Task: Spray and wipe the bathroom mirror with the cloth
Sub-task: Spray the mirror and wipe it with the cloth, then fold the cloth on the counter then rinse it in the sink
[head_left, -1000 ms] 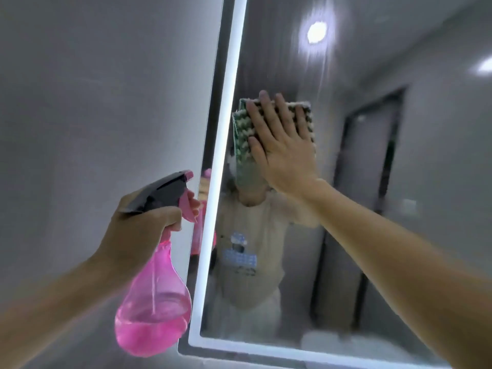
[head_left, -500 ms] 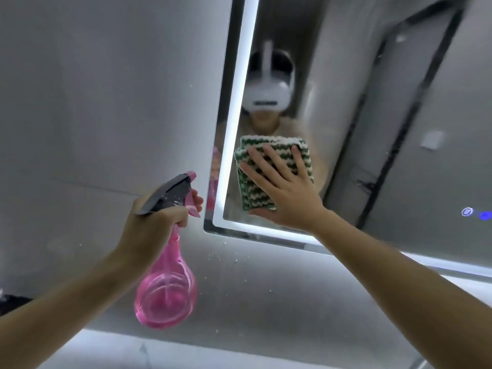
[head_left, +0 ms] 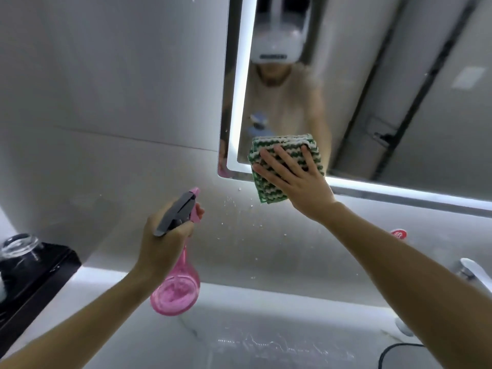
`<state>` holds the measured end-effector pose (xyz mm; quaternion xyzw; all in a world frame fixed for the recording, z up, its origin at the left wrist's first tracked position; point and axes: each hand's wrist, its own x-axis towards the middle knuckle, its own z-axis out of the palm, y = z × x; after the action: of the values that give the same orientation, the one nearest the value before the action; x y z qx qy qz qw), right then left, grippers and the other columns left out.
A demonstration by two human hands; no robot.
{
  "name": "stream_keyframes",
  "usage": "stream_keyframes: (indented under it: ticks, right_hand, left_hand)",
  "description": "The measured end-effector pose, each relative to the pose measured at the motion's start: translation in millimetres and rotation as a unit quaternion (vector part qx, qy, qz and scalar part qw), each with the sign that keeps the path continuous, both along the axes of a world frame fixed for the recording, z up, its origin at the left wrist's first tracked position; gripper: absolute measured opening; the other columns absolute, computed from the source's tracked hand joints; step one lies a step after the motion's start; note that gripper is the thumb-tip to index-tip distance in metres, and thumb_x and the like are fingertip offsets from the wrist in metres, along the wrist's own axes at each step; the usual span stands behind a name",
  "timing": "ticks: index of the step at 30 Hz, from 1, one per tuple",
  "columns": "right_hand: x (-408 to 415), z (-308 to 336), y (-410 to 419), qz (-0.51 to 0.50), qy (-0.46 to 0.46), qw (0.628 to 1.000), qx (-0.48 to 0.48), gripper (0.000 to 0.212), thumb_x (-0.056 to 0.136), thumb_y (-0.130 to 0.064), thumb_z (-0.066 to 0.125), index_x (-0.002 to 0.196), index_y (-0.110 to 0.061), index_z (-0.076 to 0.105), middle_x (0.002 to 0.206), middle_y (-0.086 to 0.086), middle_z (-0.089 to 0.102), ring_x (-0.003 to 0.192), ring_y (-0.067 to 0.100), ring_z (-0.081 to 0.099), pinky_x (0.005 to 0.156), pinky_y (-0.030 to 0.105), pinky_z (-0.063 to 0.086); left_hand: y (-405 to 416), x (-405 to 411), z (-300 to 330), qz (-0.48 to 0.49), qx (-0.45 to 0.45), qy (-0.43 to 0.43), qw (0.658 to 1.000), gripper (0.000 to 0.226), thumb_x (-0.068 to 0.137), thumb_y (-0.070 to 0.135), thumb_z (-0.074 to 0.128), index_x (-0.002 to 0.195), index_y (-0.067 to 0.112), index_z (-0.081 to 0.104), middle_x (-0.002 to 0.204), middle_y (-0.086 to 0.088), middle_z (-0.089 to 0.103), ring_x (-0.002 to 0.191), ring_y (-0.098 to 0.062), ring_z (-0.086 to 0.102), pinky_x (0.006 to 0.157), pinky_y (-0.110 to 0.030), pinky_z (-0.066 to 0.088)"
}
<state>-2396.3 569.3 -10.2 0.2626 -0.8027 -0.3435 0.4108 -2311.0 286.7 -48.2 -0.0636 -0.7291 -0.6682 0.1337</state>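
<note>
Cloth [head_left: 286, 166] slid lower; spray bottle [head_left: 175, 288] (pink liquid) held.

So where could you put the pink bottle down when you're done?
Best spot: the bare white counter right below the spray bottle, between the black tray on the left and the faucet on the right. It looks wet near the front. The right corner is tighter, with the faucet and a black cord.

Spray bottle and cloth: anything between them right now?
In the head view, nothing solid: only grey wall flecked with white droplets separates the spray bottle in the left hand from the cloth under the right hand.
</note>
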Motion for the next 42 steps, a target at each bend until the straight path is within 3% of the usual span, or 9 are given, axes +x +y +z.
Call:
stream_keyframes:
  ticks: [4,11,13,17,21,25,30,36,42]
  right_hand:
    - [10.5,-1.2,-8.9,0.017,-0.044,0.997,-0.066,0.080,0.081,0.002,0.043,0.151,-0.022,0.012,0.157,0.005,0.009,0.145,0.025,-0.009,0.114,0.055,-0.010]
    - [40.7,-39.4,-17.0,0.000,-0.199,0.966,-0.163,0.072,0.082,0.005,0.031,0.149,-0.021,0.026,0.157,0.004,0.017,0.145,0.022,0.002,0.114,0.051,-0.015]
    - [59.9,-53.0,-20.1,-0.062,-0.317,0.932,-0.165,0.072,0.087,0.008,0.036,0.150,-0.025,0.022,0.159,0.001,0.009,0.146,0.021,-0.003,0.115,0.049,-0.014]
    - [98.0,-90.5,-24.0,-0.140,-0.441,0.864,-0.200,0.067,0.094,0.004,0.042,0.149,-0.026,0.021,0.159,0.001,0.007,0.146,0.022,0.000,0.116,0.045,-0.005]
    - [143.1,-134.3,-33.3,-0.153,-0.512,0.806,-0.255,0.069,0.094,-0.016,0.054,0.150,-0.026,0.016,0.159,0.002,0.011,0.146,0.022,0.005,0.116,0.045,0.002]
    - [192.4,-166.6,-49.6,-0.141,-0.528,0.784,-0.295,0.079,0.084,0.017,0.032,0.150,-0.024,0.020,0.157,0.000,0.015,0.144,0.021,0.011,0.117,0.041,0.006]
    - [236.5,-186.7,-56.2,-0.153,-0.546,0.770,-0.292,0.071,0.091,0.010,0.036,0.151,-0.023,0.016,0.158,0.001,0.011,0.145,0.020,0.010,0.117,0.040,0.006]
    - [280.0,-201.2,-58.0,-0.154,-0.541,0.773,-0.293,0.073,0.090,0.012,0.034,0.151,-0.024,0.015,0.159,0.002,0.008,0.145,0.020,0.008,0.116,0.041,0.004]
    - [312.9,-211.1,-55.7,-0.166,-0.536,0.769,-0.305,0.076,0.089,0.015,0.032,0.151,-0.024,0.014,0.159,0.001,0.007,0.145,0.020,0.006,0.116,0.040,0.001]
  left_hand:
    - [2.1,16.3,-14.2,-0.012,0.009,-0.020,1.000,0.017,0.068,0.010,0.053,0.076,0.019,0.065,0.055,0.002,0.051,0.042,-0.003,0.031,0.042,-0.020,0.026]
    - [12.5,41.3,-45.6,0.026,0.029,-0.071,0.997,0.033,0.079,-0.009,0.053,0.064,0.021,0.054,0.039,0.015,0.043,0.046,-0.006,0.030,0.050,-0.025,0.024]
    - [12.4,51.1,-56.3,0.025,0.027,-0.084,0.996,0.015,0.070,0.004,0.055,0.071,0.018,0.060,0.047,0.014,0.049,0.047,-0.005,0.033,0.050,-0.026,0.028]
    - [7.3,74.2,-83.4,0.043,0.019,-0.117,0.992,0.033,0.058,0.014,0.047,0.086,0.014,0.063,0.081,-0.016,0.058,0.065,-0.018,0.043,0.061,-0.031,0.035]
    - [7.4,105.4,-104.8,0.011,-0.007,-0.099,0.995,0.032,0.062,0.011,0.046,0.089,0.010,0.064,0.089,-0.002,0.067,0.079,-0.005,0.057,0.065,-0.013,0.042]
    - [7.6,131.5,-129.9,-0.008,-0.027,-0.095,0.995,0.035,0.069,0.013,0.047,0.101,0.018,0.061,0.099,0.011,0.067,0.086,0.005,0.058,0.069,-0.008,0.042]
    - [4.1,158.1,-156.8,-0.061,-0.071,-0.037,0.995,0.032,0.085,0.019,0.050,0.116,0.012,0.053,0.107,0.006,0.061,0.072,0.001,0.054,0.066,-0.007,0.039]
    - [7.4,178.0,-195.2,-0.062,-0.125,-0.043,0.989,0.047,0.086,0.038,0.055,0.123,0.013,0.042,0.117,-0.002,0.052,0.085,-0.019,0.051,0.075,-0.016,0.042]
    - [13.5,200.0,-211.8,-0.069,-0.140,-0.031,0.987,0.043,0.088,0.020,0.062,0.124,0.010,0.041,0.116,0.004,0.049,0.073,-0.006,0.047,0.070,-0.009,0.041]
